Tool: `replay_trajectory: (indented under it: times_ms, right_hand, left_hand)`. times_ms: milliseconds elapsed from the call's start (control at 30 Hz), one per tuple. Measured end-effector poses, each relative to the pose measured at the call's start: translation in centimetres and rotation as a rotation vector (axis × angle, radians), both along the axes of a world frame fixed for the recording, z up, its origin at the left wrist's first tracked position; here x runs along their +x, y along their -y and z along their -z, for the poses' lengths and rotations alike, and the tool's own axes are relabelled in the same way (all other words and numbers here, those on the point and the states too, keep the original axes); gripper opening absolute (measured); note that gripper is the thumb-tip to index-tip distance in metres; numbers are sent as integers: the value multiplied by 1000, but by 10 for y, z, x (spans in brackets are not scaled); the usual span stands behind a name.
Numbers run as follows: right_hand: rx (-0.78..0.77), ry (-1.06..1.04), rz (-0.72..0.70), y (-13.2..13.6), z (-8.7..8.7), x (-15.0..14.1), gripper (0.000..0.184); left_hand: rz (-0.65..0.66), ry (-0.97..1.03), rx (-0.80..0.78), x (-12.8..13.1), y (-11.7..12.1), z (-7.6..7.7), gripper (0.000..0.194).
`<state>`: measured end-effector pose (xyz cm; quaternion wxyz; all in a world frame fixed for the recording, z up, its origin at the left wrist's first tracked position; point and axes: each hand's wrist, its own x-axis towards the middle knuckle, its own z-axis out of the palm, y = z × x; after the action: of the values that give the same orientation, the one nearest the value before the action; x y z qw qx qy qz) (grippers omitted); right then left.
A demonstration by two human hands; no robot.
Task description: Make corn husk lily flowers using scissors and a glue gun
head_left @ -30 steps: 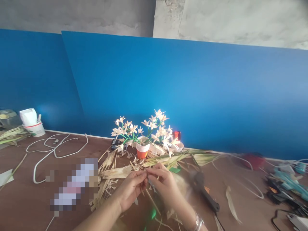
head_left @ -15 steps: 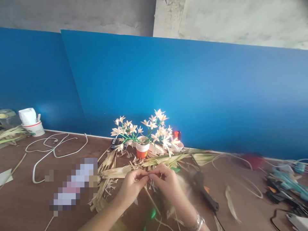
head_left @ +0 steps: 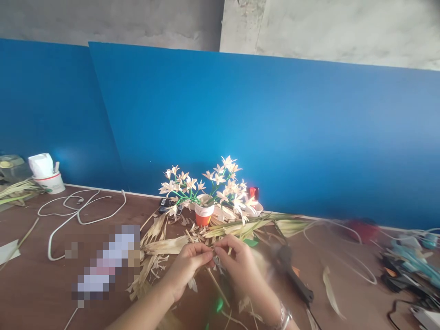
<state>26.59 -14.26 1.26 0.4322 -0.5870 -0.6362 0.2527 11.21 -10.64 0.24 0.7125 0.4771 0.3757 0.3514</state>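
Observation:
My left hand (head_left: 187, 268) and my right hand (head_left: 239, 266) meet fingertip to fingertip low in the middle of the view, pinching a small pale leaf piece (head_left: 213, 251) between them. A thin stick (head_left: 217, 287) runs down from under the hands. Just beyond them lie dried palm leaf strips (head_left: 165, 245) scattered on the brown table (head_left: 41, 284). Behind those stands an orange paper cup (head_left: 203, 214) holding a bunch of cream leaf flowers (head_left: 206, 181) on green stems.
A black glue gun (head_left: 292, 275) lies right of my hands. A white cable (head_left: 75, 213) loops at the left, near a white cup (head_left: 50, 181). Tools and wires (head_left: 409, 266) crowd the right edge. A blue panel wall (head_left: 275, 128) backs the table.
My hands have stayed together at the same spot, shifting only slightly down and right; the fingers keep working the small leaf piece.

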Motion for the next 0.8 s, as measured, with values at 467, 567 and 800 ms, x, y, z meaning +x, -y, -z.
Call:
replay_trajectory:
  times_ms: [467, 567, 800]
  right_hand:
    - [177, 183, -54, 0, 4, 1, 15]
    - [211, 254, -42, 1, 3, 0, 15]
    - [339, 503, -17, 1, 4, 2, 15]
  left_hand:
    - [-56, -149, 180, 0, 0, -3, 29]
    - [-28, -190, 253, -1, -3, 0, 27]
    - [-164, -460, 859, -7, -9, 9, 12]
